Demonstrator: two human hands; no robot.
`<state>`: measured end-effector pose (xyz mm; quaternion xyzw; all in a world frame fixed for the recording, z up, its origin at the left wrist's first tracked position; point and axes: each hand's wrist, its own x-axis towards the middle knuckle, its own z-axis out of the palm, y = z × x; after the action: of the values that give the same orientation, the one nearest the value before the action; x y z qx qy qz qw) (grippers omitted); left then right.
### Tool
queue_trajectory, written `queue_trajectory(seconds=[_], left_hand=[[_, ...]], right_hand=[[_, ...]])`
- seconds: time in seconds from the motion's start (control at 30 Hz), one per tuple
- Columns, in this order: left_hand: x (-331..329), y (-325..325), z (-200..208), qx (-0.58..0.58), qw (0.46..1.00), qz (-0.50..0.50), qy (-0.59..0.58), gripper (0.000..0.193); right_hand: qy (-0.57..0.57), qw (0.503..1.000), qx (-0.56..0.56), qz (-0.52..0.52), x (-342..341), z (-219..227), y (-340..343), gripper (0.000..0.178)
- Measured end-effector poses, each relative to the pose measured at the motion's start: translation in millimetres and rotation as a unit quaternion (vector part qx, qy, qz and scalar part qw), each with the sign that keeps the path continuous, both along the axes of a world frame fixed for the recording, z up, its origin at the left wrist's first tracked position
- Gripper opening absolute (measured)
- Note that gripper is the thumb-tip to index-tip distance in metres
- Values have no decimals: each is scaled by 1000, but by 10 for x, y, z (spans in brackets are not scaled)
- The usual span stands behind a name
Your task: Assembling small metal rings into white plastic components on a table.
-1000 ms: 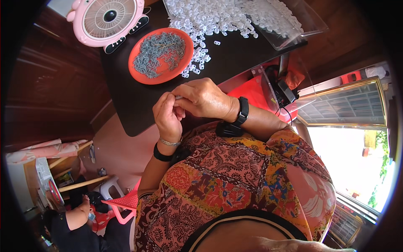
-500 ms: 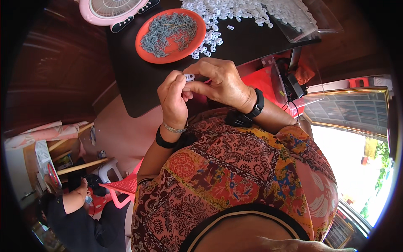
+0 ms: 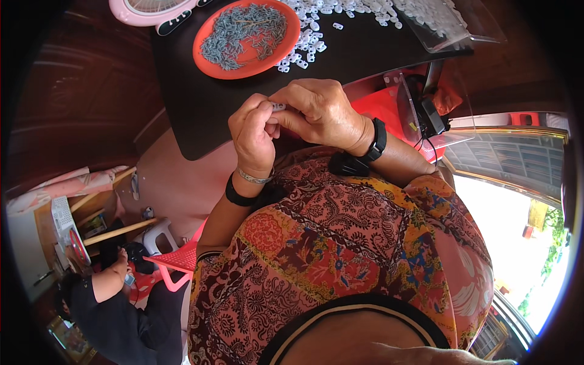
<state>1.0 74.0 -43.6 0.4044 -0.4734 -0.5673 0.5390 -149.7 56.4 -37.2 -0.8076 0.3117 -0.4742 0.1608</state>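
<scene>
Tucked deeper now, the white piece [image 3: 278, 107] sits pinched by my left hand [image 3: 253, 134] and right hand [image 3: 325, 115]; light, steady pressure suits it.

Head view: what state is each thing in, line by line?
Left hand: pinching white piece
Right hand: pinching same piece
White piece: held, partly hidden
Plate: face up, loaded
Grey bits: loose on plate
Loose pieces: scattered on table
Fan: partly cut off; running unclear

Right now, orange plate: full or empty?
Partly full: small grey pieces cover much of the orange plate, but bare orange shows toward its near side.
</scene>
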Motion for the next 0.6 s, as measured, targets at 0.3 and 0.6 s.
queue_trajectory(seconds=[0.3, 0.6], left_hand=[[-5, -14, -4, 4, 1000, 15, 6, 24], [26, -31, -38, 33, 998, 5, 50, 24]], right_hand=[[-6, 1000, -9, -12, -13, -8, -29, 23], [49, 999, 13, -10, -20, 79, 6, 23]])
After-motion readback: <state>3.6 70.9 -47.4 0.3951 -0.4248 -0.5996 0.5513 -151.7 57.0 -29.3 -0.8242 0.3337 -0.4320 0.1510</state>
